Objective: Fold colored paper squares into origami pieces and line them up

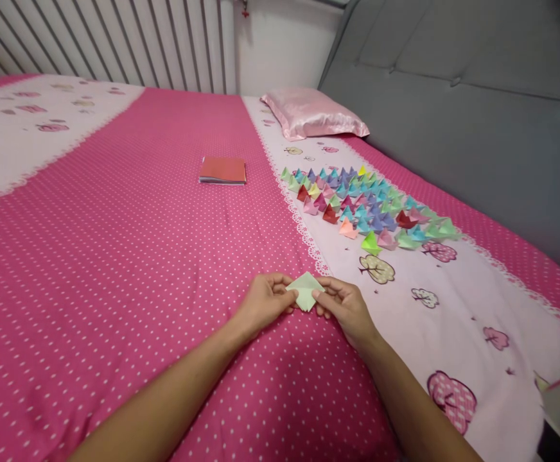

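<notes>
A small pale green folded paper (305,290) lies low over the pink dotted bedsheet (116,256), pinched from both sides. My left hand (262,301) grips its left corner with thumb and fingers closed. My right hand (341,305) holds the right edge, thumb on top. Beyond them, on the pale strip of the sheet, several small folded paper pieces (361,205) in many colours lie in rows.
A stack of square paper (223,171) with a red top sheet rests further up the bed. A pink satin pillow (311,112) lies by the grey padded headboard (453,96). A striped curtain (116,38) hangs at the back.
</notes>
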`<state>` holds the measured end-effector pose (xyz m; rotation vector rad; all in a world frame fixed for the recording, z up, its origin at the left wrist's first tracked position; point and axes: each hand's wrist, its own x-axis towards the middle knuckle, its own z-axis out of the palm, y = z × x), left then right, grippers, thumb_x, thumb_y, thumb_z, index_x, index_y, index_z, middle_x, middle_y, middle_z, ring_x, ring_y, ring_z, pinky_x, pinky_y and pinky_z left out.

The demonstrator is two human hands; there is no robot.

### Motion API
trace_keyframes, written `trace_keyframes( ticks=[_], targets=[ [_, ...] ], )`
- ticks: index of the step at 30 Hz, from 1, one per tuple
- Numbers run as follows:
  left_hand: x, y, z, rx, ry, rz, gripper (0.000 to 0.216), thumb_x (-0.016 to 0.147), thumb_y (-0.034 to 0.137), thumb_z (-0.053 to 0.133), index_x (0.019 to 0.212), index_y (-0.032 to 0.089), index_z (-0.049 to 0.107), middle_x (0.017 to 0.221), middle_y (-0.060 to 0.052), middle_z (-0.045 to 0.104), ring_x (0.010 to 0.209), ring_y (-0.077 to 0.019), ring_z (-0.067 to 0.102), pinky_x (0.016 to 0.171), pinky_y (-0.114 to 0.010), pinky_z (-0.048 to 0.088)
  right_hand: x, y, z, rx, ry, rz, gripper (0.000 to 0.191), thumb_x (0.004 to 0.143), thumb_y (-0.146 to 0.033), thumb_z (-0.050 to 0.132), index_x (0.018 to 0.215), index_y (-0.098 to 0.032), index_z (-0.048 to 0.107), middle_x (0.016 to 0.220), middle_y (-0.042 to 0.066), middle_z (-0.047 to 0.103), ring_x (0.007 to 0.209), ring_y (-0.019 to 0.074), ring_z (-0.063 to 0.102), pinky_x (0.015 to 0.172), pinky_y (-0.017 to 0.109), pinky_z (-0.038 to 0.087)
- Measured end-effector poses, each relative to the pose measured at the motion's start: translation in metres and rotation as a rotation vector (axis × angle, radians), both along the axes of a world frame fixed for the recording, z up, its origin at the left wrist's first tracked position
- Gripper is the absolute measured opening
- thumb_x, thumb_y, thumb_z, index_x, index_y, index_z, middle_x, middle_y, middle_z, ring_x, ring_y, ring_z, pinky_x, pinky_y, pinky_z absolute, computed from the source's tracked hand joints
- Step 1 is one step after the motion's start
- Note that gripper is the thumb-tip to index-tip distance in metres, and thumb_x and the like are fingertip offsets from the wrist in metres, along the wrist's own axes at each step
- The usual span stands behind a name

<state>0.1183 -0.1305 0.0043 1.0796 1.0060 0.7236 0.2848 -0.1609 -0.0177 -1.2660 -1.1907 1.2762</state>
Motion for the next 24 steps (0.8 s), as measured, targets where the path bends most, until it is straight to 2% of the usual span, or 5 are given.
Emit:
trace_keyframes(
  ticks=[5, 9, 15, 20, 24],
  targets=[
    [0.0024, -0.0007, -0.0005, -0.051, -0.06, 0.064, 0.009, 0.066, 0.017, 0.064, 0.071, 0.01, 0.063, 0.056, -0.001, 0.062, 0.048, -0.0067, 0.055, 0.052, -0.018, 0.044, 0.0005, 0.0009, -0.0028, -0.01, 0.061, -0.024, 0.025, 0.071, -0.03, 0.067, 0.091, -0.016, 0.07, 0.048, -0.002, 0.058, 0.043, 0.0078, 0.049, 0.044, 0.02, 0.04],
    [0.0024, -0.0022, 0.0028, -0.052, -0.144, 0.053, 0.013, 0.069, 0.015, 0.061, 0.078, 0.009, 0.068, 0.065, -0.004, 0.067, 0.053, -0.007, 0.058, 0.057, -0.019, 0.046, 0.0012, 0.0014, -0.0039, -0.01, 0.115, -0.03, 0.019, 0.069, -0.025, 0.067, 0.086, -0.018, 0.072, 0.05, -0.001, 0.061, 0.044, 0.0084, 0.051, 0.046, 0.021, 0.042],
    [0.0025, -0.0035, 0.0045, -0.108, -0.235, 0.09, 0.011, 0.065, 0.015, 0.064, 0.074, 0.01, 0.069, 0.063, -0.004, 0.067, 0.058, -0.0084, 0.061, 0.064, -0.02, 0.048, 0.0008, 0.0008, 0.0007, -0.037, 0.196, -0.037, 0.014, 0.067, -0.02, 0.062, 0.075, -0.018, 0.073, 0.054, 0.0, 0.065, 0.047, 0.0088, 0.055, 0.05, 0.021, 0.044],
    [0.0037, -0.0041, 0.0035, -0.045, -0.189, 0.096, 0.009, 0.064, 0.017, 0.063, 0.068, 0.01, 0.066, 0.059, -0.002, 0.065, 0.055, -0.0082, 0.059, 0.06, -0.02, 0.046, 0.0008, 0.001, 0.0019, -0.029, 0.219, -0.015, 0.017, 0.067, -0.029, 0.063, 0.074, -0.016, 0.073, 0.055, 0.003, 0.065, 0.048, 0.0111, 0.056, 0.049, 0.022, 0.045],
    [0.0035, -0.0042, 0.0018, 0.02, -0.096, 0.078, 0.015, 0.061, 0.023, 0.07, 0.067, 0.011, 0.062, 0.06, -0.002, 0.064, 0.053, -0.0091, 0.057, 0.055, -0.021, 0.044, -0.0019, 0.0005, -0.0007, -0.006, 0.082, -0.046, 0.019, 0.065, -0.031, 0.072, 0.077, -0.016, 0.07, 0.057, 0.001, 0.064, 0.05, 0.0103, 0.055, 0.052, 0.023, 0.046]
  ],
)
